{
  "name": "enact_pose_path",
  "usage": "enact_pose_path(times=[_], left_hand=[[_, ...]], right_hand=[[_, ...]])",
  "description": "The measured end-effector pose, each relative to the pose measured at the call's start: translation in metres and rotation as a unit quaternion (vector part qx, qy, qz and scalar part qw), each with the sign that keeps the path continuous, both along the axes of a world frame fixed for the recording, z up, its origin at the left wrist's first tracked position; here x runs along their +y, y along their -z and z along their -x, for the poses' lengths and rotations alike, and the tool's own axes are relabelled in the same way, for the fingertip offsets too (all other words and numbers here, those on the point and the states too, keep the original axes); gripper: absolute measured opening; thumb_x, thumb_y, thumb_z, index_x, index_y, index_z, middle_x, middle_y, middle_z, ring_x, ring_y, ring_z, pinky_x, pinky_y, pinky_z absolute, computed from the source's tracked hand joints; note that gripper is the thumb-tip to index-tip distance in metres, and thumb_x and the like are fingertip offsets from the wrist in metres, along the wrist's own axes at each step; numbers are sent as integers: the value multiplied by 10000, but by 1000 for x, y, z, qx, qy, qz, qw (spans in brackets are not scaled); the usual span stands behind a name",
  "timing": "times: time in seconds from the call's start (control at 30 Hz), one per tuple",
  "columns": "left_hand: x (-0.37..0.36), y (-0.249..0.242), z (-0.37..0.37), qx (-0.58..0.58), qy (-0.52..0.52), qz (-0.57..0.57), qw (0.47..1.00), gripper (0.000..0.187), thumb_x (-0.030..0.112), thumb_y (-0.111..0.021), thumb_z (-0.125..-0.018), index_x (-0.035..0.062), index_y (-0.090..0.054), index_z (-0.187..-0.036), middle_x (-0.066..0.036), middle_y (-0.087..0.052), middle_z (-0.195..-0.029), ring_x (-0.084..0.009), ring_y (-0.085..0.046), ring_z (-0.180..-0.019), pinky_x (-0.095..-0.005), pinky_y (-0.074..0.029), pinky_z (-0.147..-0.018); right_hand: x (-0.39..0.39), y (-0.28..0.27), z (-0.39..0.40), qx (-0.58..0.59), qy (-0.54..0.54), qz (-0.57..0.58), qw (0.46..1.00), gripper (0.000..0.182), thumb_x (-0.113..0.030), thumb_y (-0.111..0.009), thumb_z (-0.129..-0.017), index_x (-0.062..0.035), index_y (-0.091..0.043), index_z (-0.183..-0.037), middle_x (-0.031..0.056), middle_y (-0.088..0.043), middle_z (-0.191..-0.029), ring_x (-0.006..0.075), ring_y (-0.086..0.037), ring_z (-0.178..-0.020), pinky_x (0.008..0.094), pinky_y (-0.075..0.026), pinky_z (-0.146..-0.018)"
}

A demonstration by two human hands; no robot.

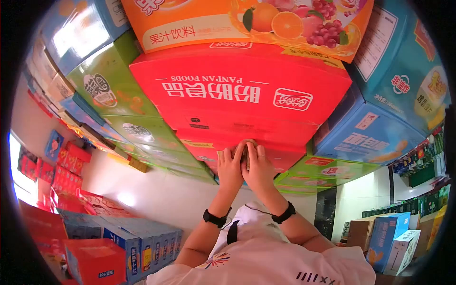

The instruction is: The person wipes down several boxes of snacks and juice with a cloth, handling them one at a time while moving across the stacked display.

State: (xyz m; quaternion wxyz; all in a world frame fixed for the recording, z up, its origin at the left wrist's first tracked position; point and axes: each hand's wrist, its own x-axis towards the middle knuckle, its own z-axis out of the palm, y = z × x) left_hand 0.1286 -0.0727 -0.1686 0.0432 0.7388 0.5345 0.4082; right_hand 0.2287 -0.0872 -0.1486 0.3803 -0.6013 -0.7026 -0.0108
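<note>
My left hand [230,167] and my right hand [257,166] are close together in front of a stack of red cartons. Their fingers are curled inward and meet at the tips. A small brownish thing [245,159] shows between them, too covered to name. Behind the fingers is the front of a lower red carton [285,155]. Above it sits a larger red Panpan Foods carton [218,111], its print upside down from here. An orange fruit-drink carton [209,33] rests on top of that.
Green cartons [135,102] are stacked at left, with a blue carton [363,126] and a teal carton [403,61] at right. Behind me, at lower left, stand blue boxes [159,237] and a red box [95,259]. More cartons [384,237] stand at lower right.
</note>
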Motion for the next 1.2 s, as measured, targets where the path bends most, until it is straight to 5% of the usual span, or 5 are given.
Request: enact_pose_path(times=[0.43, 1.2], left_hand=[[33, 10, 99, -6, -104, -19, 994, 531, 149, -606, -740, 177, -518, -1263, -91, -520, -1002, -283, -522, -941, -395, -425, -804], [72, 26, 185, -11, -1, 12, 1000, 522, 121, -622, -738, 110, -494, -1244, -163, -487, -1043, -352, -500, -951, -425, -439, -786]], right_hand=[[49, 11, 102, -26, -88, -70, 993, 580, -141, -652, -679, -22, -461, -1214, 135, -482, -942, 298, -591, -650, 379, -502, -551], [72, 33, 178, 7, -74, -41, 996, 603, -161, -647, -695, -48, -462, -1258, 118, -472, -908, 264, -574, -749, 356, -510, -629]])
